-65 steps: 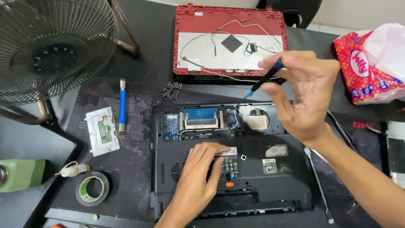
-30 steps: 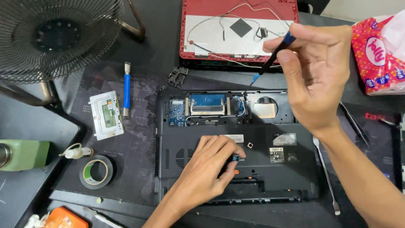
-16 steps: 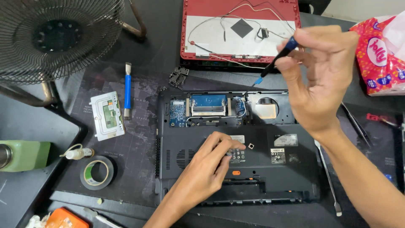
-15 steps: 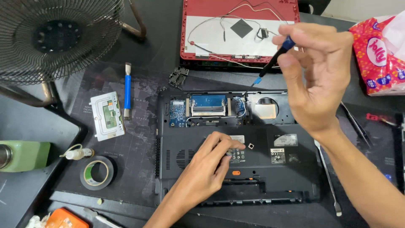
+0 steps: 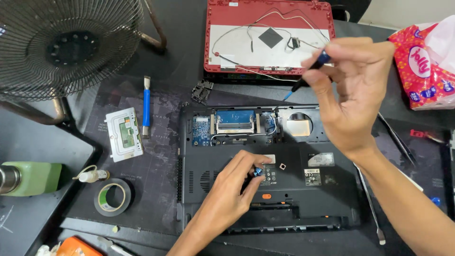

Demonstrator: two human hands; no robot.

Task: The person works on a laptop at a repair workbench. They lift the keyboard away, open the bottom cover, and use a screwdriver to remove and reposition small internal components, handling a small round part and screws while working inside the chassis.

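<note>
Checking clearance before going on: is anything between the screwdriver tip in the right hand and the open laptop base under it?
Nothing visible blocks it. The right hand holds the screwdriver raised above the top edge of the laptop base, with only bare mat and a loose white wire beneath the tip. The left hand rests lower on the base, well clear of the tip.

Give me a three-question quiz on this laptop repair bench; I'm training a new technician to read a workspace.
1. True or false: the right hand rests flat on the laptop base.
2. The left hand pinches which item? A) roll of tape B) small blue part C) tissue pack
3. What lies beyond the laptop base, wires across it?

Key: 1 false, it is raised, holding a screwdriver. 2 B, the small blue part. 3 The red lid panel.
</note>
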